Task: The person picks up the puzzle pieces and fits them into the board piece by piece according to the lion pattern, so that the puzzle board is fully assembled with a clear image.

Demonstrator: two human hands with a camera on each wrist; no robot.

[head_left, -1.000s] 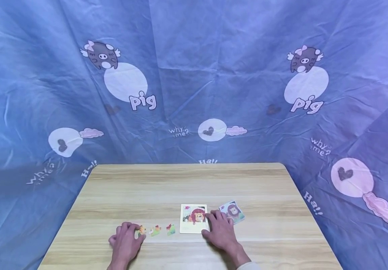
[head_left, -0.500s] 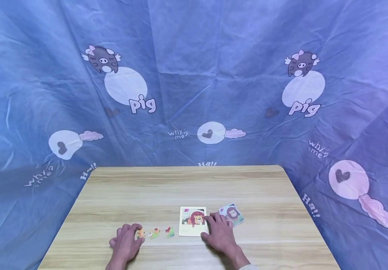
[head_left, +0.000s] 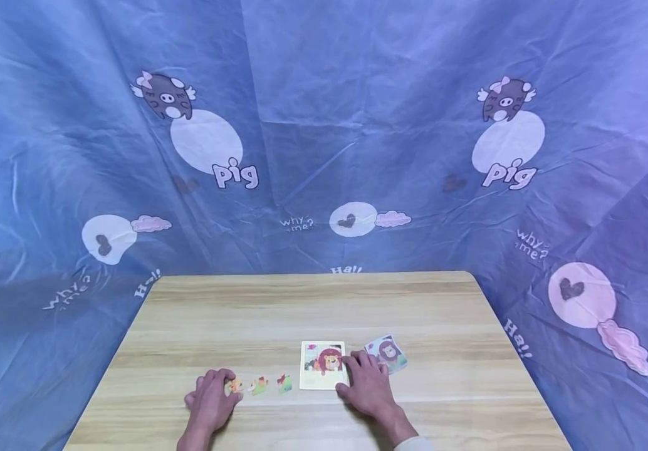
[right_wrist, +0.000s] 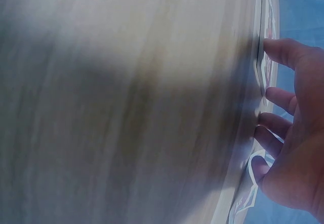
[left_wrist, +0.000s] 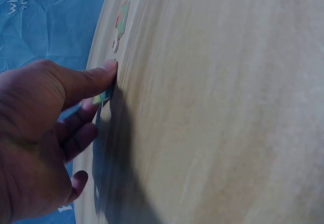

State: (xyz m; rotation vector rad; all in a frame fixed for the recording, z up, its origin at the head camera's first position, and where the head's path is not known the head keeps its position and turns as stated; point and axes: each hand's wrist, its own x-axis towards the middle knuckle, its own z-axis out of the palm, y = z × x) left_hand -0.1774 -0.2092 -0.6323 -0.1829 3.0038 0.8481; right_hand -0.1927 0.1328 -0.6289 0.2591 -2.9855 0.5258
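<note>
My left hand (head_left: 209,399) is low over the table at the left, thumb and index finger on either side of a yellow and orange puzzle piece (head_left: 236,386). In the left wrist view a green edge of that puzzle piece (left_wrist: 101,97) shows between thumb and fingers. The cream puzzle tray (head_left: 315,382) lies flat near the middle, its upper half filled with a lion picture. My right hand (head_left: 370,389) rests at the tray's right edge, thumb and index finger touching it, the other fingers loosely bent. In the right wrist view those fingers reach the tray (right_wrist: 264,79) edge-on.
Two more puzzle pieces, one white and green (head_left: 259,385) and one green with red (head_left: 284,383), lie between left hand and tray. A lion picture card (head_left: 388,352) lies tilted beyond the right hand, partly under its fingers. A blue patterned cloth (head_left: 313,150) hangs behind the wooden table (head_left: 301,307).
The head view shifts slightly up and down. Both hands, the tray and the pieces keep practically the same places on the table.
</note>
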